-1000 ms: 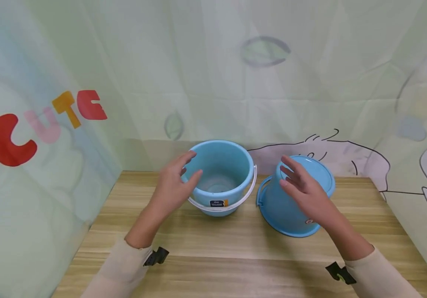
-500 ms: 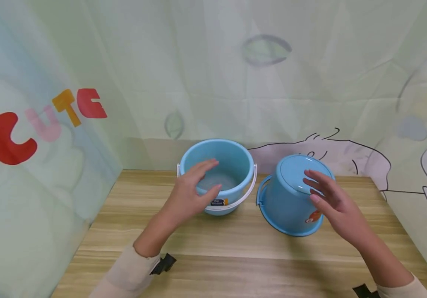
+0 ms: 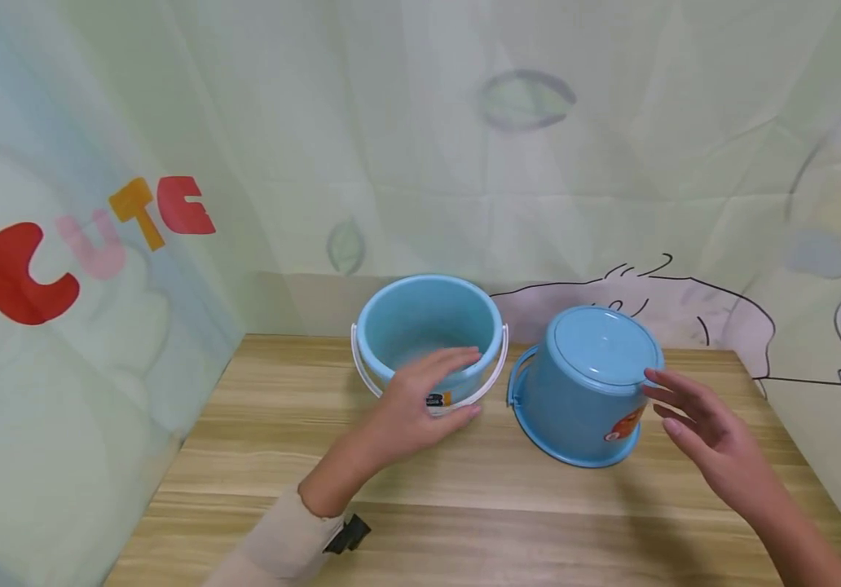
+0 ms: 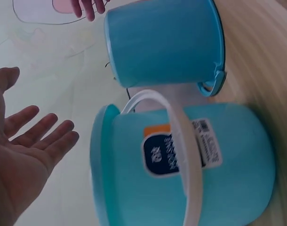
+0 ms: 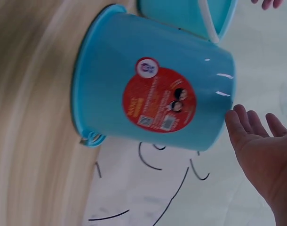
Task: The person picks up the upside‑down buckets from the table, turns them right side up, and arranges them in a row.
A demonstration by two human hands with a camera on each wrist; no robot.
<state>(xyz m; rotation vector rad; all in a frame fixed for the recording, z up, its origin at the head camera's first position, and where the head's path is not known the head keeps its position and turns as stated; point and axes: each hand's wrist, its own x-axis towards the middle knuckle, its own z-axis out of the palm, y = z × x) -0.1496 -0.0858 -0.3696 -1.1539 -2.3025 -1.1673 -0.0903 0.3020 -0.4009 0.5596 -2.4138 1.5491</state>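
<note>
A light blue bucket (image 3: 428,318) stands upright on the table, its white handle (image 3: 492,375) hanging down at the front. My left hand (image 3: 413,412) hovers in front of it, fingers spread and loosely bent, holding nothing. In the left wrist view a gap shows between that hand and the bucket's rim. To the right, a darker blue bucket (image 3: 574,399) sits upside down, with a round red label (image 5: 160,96) on its side. My right hand (image 3: 714,440) is beside its upper right edge, fingers relaxed; whether the fingertips touch it I cannot tell.
The wood-grain table (image 3: 464,522) extends in front of both buckets. A printed cloth (image 3: 420,163) hangs close behind them and along both sides. The blue handle (image 3: 519,379) of the upturned bucket lies at its left, between the two buckets.
My left hand has moved right and down, from the upright bucket's left rim to its front. My right hand has moved right and down, from over the upturned bucket to its right side.
</note>
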